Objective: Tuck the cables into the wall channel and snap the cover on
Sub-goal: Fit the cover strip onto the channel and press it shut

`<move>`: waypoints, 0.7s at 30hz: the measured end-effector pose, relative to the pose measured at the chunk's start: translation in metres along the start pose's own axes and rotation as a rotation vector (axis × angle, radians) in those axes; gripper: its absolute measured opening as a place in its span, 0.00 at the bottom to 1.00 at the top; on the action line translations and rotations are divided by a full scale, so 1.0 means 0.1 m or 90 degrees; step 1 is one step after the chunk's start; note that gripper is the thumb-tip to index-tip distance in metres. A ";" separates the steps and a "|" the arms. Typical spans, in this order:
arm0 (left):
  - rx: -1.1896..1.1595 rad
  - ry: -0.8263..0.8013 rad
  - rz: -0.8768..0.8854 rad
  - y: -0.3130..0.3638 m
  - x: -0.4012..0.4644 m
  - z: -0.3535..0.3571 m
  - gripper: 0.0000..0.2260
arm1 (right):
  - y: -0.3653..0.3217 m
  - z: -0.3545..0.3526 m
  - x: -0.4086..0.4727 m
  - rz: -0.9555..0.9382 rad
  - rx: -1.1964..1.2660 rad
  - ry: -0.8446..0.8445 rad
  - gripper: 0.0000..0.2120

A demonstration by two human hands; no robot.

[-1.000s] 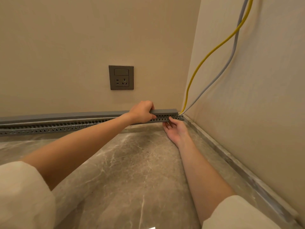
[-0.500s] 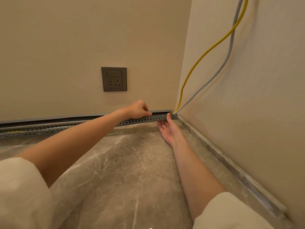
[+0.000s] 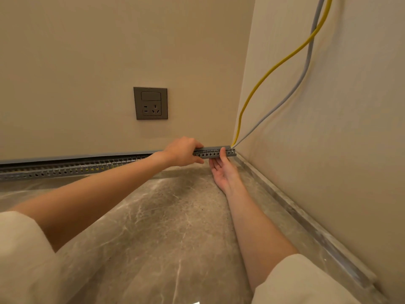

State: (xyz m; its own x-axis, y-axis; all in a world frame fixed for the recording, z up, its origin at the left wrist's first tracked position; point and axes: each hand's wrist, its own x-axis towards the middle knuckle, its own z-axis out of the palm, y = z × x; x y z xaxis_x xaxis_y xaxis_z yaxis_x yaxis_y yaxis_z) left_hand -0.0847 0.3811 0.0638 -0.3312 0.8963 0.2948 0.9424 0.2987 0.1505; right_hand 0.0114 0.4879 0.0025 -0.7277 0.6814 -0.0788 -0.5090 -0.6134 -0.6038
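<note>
A grey slotted wall channel (image 3: pixel 72 168) runs along the foot of the back wall to the corner. Its grey cover (image 3: pixel 215 148) lies on top of it; at the left the strip still stands slightly above the slots. My left hand (image 3: pixel 183 151) is closed over the cover and channel near the corner. My right hand (image 3: pixel 223 170) lies palm up below, with fingertips pressed against the channel's front. A yellow cable (image 3: pixel 269 73) and a grey cable (image 3: pixel 291 93) come down the right wall and enter the channel's end. Yellow shows through some slots.
A grey wall socket (image 3: pixel 150 103) sits on the back wall above the channel. The floor is brown marble (image 3: pixel 164 227) with a grey skirting strip (image 3: pixel 306 224) along the right wall. Cream sleeves frame the bottom corners.
My left hand has gripped around the cover and channel again after pressing on top. The right hand's fingers reach a little higher on the channel's front. The camera shifted slightly.
</note>
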 end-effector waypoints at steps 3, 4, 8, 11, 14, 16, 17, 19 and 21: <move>0.032 0.041 0.013 0.00 -0.03 0.04 0.13 | 0.01 0.02 0.00 -0.011 -0.010 0.010 0.21; 0.035 0.051 0.021 0.00 -0.03 0.06 0.13 | 0.01 0.03 0.00 -0.015 -0.013 0.015 0.21; 0.048 0.074 0.047 0.00 -0.05 0.08 0.12 | 0.01 0.03 -0.01 -0.028 -0.019 0.025 0.22; 0.064 0.079 0.067 -0.02 -0.05 0.07 0.13 | 0.00 0.04 -0.01 -0.034 -0.020 0.024 0.22; 0.098 0.083 0.093 -0.07 -0.06 0.09 0.16 | -0.01 0.02 -0.02 -0.018 -0.034 0.013 0.23; 0.120 0.076 0.096 -0.11 -0.08 0.11 0.18 | -0.04 0.02 -0.02 0.016 -0.064 -0.002 0.20; 0.121 0.071 0.088 -0.12 -0.10 0.13 0.18 | -0.07 0.01 -0.03 0.034 -0.080 -0.006 0.17; 0.116 0.061 0.074 -0.13 -0.12 0.14 0.18 | -0.16 0.02 -0.04 0.053 -0.110 0.002 0.17; 0.114 0.060 0.074 -0.15 -0.14 0.16 0.17 | -0.29 0.04 -0.03 0.058 -0.135 0.020 0.25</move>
State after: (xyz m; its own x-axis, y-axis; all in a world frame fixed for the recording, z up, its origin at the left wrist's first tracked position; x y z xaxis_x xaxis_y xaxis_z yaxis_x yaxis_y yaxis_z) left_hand -0.0930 0.3693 0.0419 -0.2155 0.8958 0.3887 0.9649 0.2566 -0.0566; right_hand 0.0264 0.5016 0.0237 -0.7498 0.6412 -0.1633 -0.3317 -0.5779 -0.7457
